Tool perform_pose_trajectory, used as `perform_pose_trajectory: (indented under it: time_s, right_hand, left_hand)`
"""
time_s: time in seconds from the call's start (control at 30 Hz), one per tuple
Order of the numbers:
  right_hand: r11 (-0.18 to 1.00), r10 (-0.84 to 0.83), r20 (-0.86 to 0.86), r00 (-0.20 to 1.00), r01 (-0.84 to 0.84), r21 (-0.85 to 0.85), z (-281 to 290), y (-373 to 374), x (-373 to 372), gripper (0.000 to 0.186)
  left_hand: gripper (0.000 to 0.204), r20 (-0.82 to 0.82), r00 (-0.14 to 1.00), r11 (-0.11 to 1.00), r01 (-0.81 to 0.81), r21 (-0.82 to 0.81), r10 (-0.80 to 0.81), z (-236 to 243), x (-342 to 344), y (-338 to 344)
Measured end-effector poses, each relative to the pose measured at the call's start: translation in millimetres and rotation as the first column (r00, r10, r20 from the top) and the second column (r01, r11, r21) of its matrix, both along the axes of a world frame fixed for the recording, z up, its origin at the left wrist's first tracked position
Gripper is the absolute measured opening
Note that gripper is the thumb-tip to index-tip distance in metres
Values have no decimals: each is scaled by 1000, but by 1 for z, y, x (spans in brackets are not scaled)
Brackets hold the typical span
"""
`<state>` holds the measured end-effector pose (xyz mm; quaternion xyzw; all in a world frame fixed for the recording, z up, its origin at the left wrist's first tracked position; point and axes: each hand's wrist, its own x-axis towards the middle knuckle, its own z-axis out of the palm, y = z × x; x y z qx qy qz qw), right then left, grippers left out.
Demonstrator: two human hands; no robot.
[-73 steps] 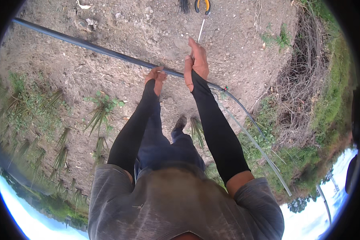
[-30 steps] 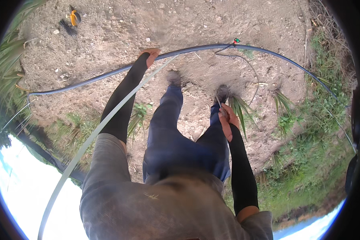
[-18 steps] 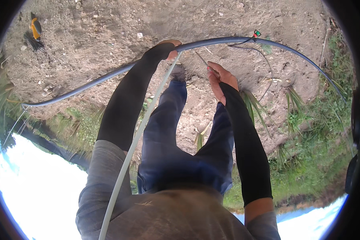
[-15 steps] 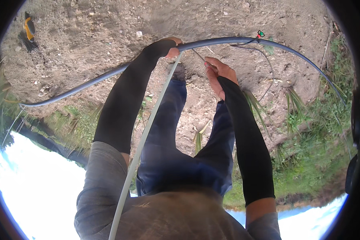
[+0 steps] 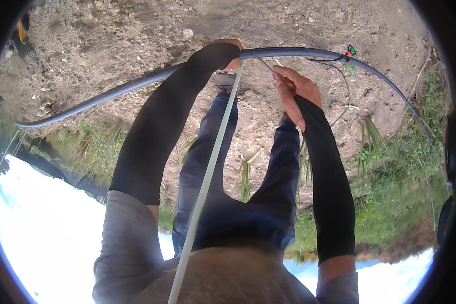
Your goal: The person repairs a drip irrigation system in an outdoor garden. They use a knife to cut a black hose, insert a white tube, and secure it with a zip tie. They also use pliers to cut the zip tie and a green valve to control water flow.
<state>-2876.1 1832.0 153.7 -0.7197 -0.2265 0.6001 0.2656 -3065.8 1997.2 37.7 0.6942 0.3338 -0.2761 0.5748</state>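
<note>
A long dark blue-grey hose (image 5: 299,52) arches across the upper part of the head view. My left hand (image 5: 234,49) is closed around it, partly hidden by the black sleeve. Just right of that, my right hand (image 5: 300,87) grips a thin pointed metal tool (image 5: 265,64) whose handle is mostly covered by my fingers. Its far end meets the lower side of the hose, and whether it has gone in I cannot tell. A pale slender rod (image 5: 207,175) runs from beside my left hand down past my body.
On the hose to the right sits a small green-and-red sprinkler fitting (image 5: 350,51), with a thin dark tube (image 5: 345,81) hanging near it. A yellow-and-black tool (image 5: 22,30) lies on the stony soil (image 5: 116,45) at far left. Grass (image 5: 385,187) grows on the right.
Both hands and the hose have shifted slightly right and up in the view. The metal tool's tip has come up against the hose.
</note>
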Motion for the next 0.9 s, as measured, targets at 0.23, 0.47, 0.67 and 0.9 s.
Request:
perform_pose_trajectory:
  time_s: [0.23,0.47,0.67,0.9]
  right_hand:
    - [980,160,201,966,-180,82,5,4,-1,29]
    - [957,214,284,935,-259,128,5,10,-2,26]
    - [815,428,512,745,-563,138,2,19,4,26]
    - [601,685,547,482,-798,-49,12,47,5,26]
  left_hand:
    - [15,241,968,984,-107,141,71,-20,-25,-15]
    - [14,310,950,939,-130,320,26,-13,-25,-23]
    - [14,-100,981,889,193,416,-167,32,12,-14]
    - [14,-119,981,863,190,468,-151,34,13,-17]
